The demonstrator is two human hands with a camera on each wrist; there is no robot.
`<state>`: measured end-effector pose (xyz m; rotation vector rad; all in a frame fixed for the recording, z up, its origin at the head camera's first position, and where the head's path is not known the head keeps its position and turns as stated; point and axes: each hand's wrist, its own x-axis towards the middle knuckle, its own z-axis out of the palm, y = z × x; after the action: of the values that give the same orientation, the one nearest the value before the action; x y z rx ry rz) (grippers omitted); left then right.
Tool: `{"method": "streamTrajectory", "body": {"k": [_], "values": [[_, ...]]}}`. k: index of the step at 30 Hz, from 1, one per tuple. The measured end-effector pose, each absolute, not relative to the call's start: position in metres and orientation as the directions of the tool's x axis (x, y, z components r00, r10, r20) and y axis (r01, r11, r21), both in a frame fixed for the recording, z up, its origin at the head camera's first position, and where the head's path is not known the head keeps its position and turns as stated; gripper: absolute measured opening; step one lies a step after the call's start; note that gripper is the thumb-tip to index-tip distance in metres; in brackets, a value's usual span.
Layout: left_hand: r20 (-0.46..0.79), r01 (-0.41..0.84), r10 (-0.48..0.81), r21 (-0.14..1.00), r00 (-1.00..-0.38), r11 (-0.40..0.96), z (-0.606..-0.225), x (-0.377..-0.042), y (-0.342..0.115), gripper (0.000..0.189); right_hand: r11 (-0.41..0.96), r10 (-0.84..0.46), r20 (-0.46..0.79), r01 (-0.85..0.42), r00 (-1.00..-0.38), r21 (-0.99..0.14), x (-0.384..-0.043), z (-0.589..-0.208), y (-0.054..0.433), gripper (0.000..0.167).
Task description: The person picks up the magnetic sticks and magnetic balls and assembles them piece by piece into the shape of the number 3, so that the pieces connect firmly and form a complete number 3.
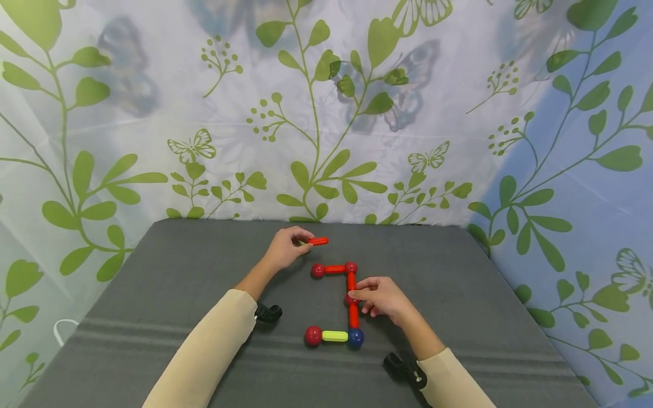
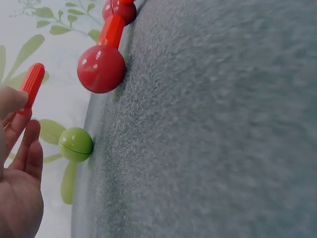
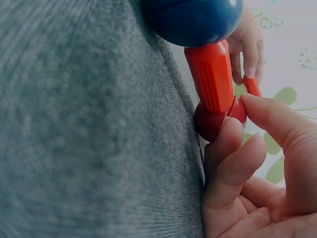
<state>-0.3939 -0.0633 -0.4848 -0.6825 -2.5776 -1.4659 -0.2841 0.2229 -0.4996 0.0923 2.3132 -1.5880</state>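
Observation:
My left hand (image 1: pixel 288 247) pinches a red magnetic rod (image 1: pixel 319 241) between thumb and fingers, raised off the table in the left wrist view. A green ball (image 2: pixel 76 144) sits on the table close to that hand. My right hand (image 1: pixel 385 297) pinches the middle red ball (image 3: pixel 213 121) of a joined chain of rods and balls. From that ball, one red rod (image 1: pixel 351 281) runs to a far red ball (image 1: pixel 351 267), another (image 1: pixel 354 317) to a blue ball (image 1: pixel 355 338). A sideways red rod (image 1: pixel 335 269) ends in a red ball (image 1: pixel 318 271); a yellow-green rod (image 1: pixel 335 336) ends in another (image 1: pixel 313 336).
The grey cloth-covered table (image 1: pixel 194 272) reaches back to a hanging curtain (image 1: pixel 229 113) printed with green leaves and butterflies. Black straps (image 1: pixel 268 313) circle both wrists. A white loop (image 1: pixel 63 328) shows beyond the table's left edge.

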Motion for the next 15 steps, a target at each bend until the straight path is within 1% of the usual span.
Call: {"method": "streamTrajectory", "body": {"k": [3, 8, 15], "values": [[0.309, 0.441, 0.354, 0.807, -0.883, 0.394, -0.483, -0.385, -0.065, 0.017, 0.37, -0.148, -0.295, 0.223, -0.944, -0.902, -0.283, -0.499, 0.223, 0.049], [0.301, 0.46, 0.412, 0.808, -0.86, 0.368, -0.485, -0.371, -0.068, 0.017, 0.363, -0.161, -0.289, 0.215, -0.944, -0.906, -0.282, -0.499, 0.223, 0.05], [0.187, 0.412, 0.503, 0.827, -0.844, 0.384, -0.488, -0.353, -0.071, 0.017, 0.362, -0.144, -0.299, 0.231, -0.943, -0.903, -0.284, -0.501, 0.224, 0.049]]}}
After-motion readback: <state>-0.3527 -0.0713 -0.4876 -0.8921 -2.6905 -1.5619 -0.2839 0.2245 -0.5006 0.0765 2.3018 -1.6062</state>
